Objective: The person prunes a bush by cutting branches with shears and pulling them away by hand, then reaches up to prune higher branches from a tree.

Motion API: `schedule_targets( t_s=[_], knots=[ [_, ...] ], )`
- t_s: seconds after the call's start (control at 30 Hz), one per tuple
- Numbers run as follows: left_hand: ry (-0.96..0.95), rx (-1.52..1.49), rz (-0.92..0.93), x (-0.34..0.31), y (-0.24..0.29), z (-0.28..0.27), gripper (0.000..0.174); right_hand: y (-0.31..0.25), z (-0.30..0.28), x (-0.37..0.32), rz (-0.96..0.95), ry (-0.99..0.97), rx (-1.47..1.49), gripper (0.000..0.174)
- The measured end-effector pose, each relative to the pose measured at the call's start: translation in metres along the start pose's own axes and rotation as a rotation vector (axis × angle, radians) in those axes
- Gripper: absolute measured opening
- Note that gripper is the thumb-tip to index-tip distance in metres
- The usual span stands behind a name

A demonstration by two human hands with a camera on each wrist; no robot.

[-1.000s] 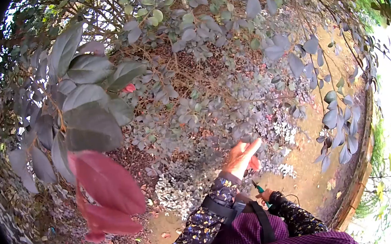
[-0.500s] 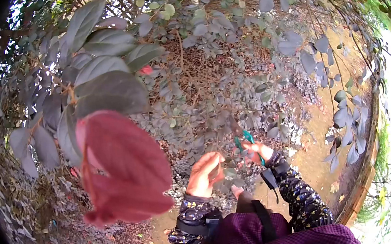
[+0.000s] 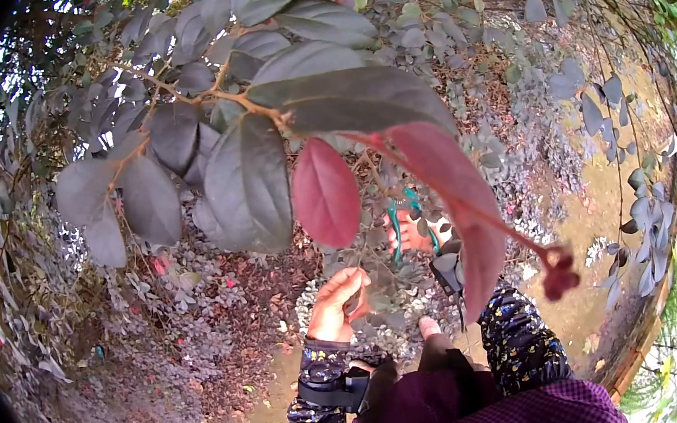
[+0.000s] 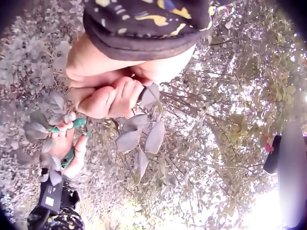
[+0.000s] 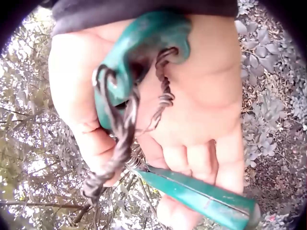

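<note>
In the left wrist view my left hand [image 4: 108, 88] has its fingers curled round a leafy twig, whose grey-green leaves [image 4: 154, 137] stick out past them. The head view puts this left hand [image 3: 338, 306] low in the centre. Up and to its right, my right hand [image 3: 415, 232] grips pruning shears by their green handles [image 3: 395, 234], the handles spread apart. The right wrist view has the right hand [image 5: 192, 96] palm-on, a green handle [image 5: 196, 191] across the fingers and twisted wire [image 5: 125, 132] tied to the handles. The blades cannot be made out.
A near branch [image 3: 210, 94] with large dark leaves and a red leaf [image 3: 326, 192] hangs across the head view, partly in front of the right arm. Bushes surround the hands. At the right runs a bare dirt strip [image 3: 549, 312] beside a curb [image 3: 652, 325].
The right hand, with the shears, has moved up and slightly left, and now lies above the left hand. The near branch has shifted right across the view. The left hand remains low in the centre.
</note>
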State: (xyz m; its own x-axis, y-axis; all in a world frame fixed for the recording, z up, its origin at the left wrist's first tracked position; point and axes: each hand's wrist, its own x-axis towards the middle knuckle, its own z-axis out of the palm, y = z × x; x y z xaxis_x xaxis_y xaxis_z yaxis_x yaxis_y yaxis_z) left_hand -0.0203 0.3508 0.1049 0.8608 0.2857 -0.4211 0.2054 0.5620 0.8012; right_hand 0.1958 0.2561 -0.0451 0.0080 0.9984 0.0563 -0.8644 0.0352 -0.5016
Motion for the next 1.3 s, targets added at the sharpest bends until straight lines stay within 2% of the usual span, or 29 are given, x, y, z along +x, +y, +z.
schedule_targets(
  t_s=[0.2,0.27,0.43,0.53,0.83,0.93,0.97,1.0,1.03,1.07,1.1,1.2,1.27,1.3],
  knots=[
    [0.045,-0.005,0.032,0.003,0.007,0.005,0.019,0.001,-0.004,0.008,-0.022,0.032,0.019,0.043],
    [-0.003,0.028,0.023,0.004,0.006,0.003,0.02,-0.001,-0.004,0.009,-0.024,0.032,0.026,0.043],
    [0.074,-0.041,-0.004,0.006,0.005,0.016,0.017,-0.004,0.0,0.007,-0.043,0.055,0.046,0.041],
    [0.042,-0.042,0.01,0.005,0.005,0.017,0.016,-0.003,0.003,0.006,-0.055,0.069,0.056,0.04],
    [0.041,-0.049,0.028,-0.004,0.001,0.006,0.018,-0.002,0.009,0.007,-0.087,0.113,0.06,0.037],
    [0.097,0.019,0.077,-0.005,0.016,-0.005,0.016,0.003,0.006,0.014,-0.09,0.131,0.068,0.037],
    [0.125,-0.018,0.088,-0.005,0.021,-0.009,0.014,0.01,-0.002,0.018,-0.121,-0.055,0.147,0.04],
    [0.257,-0.012,0.064,-0.001,0.023,-0.016,0.017,0.017,-0.01,0.023,-0.152,-0.241,0.226,0.044],
    [0.236,-0.023,0.054,0.003,0.021,-0.034,0.015,0.023,-0.033,0.017,-0.093,0.203,0.02,0.04],
    [0.212,-0.033,0.045,0.005,0.022,-0.046,0.014,0.015,0.018,0.007,-0.111,0.129,0.057,0.036],
    [0.357,-0.103,0.025,0.007,0.018,-0.052,0.012,0.018,0.018,0.007,-0.115,0.132,0.056,0.036],
    [0.325,-0.261,-0.033,0.027,-0.013,-0.105,0.013,0.034,0.007,0.008,-0.135,0.104,0.11,0.03],
    [0.425,-0.304,-0.055,0.038,-0.022,-0.095,0.015,0.044,-0.008,-0.001,-0.142,0.107,0.127,0.029],
    [0.362,-0.33,-0.099,0.05,-0.032,-0.102,0.015,0.047,-0.019,-0.017,-0.191,0.167,0.137,0.027]
  ],
)
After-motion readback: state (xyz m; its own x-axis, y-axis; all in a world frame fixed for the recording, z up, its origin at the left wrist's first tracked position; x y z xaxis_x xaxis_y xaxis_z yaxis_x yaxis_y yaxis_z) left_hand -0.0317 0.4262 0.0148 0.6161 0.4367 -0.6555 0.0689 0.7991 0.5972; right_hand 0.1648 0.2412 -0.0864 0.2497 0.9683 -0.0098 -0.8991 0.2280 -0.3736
